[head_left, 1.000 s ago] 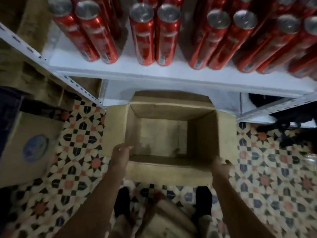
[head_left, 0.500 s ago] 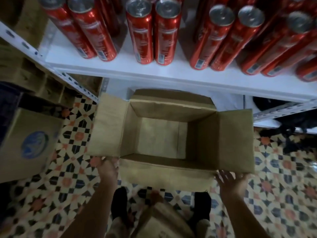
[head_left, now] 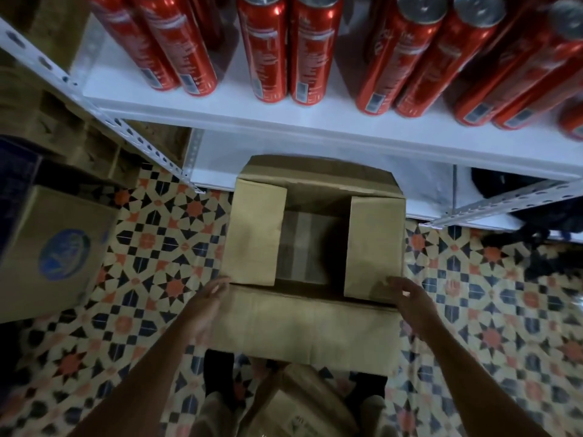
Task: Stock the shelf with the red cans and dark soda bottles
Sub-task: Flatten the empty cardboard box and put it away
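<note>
Several tall red cans [head_left: 271, 48] stand in rows on the white shelf [head_left: 220, 108] at the top of the view. Below it a brown cardboard box [head_left: 303, 329] sits on the tiled floor, its two side flaps folded inward and nothing visible inside. My left hand [head_left: 205, 304] rests with straight fingers at the box's near left corner, touching the left flap's edge. My right hand [head_left: 410, 298] lies with spread fingers on the near corner of the right flap. No dark soda bottles are in view.
A second cardboard box [head_left: 53, 253] with a blue round logo stands on the floor at the left. The shelf's perforated metal rails [head_left: 132, 134] run diagonally at left and right. A dark bag [head_left: 517, 197] lies under the shelf at right. Another small carton [head_left: 303, 405] sits between my feet.
The box's left and right flaps, spread outward half a second ago, now lie folded over the opening. Both hands moved inward with the flaps.
</note>
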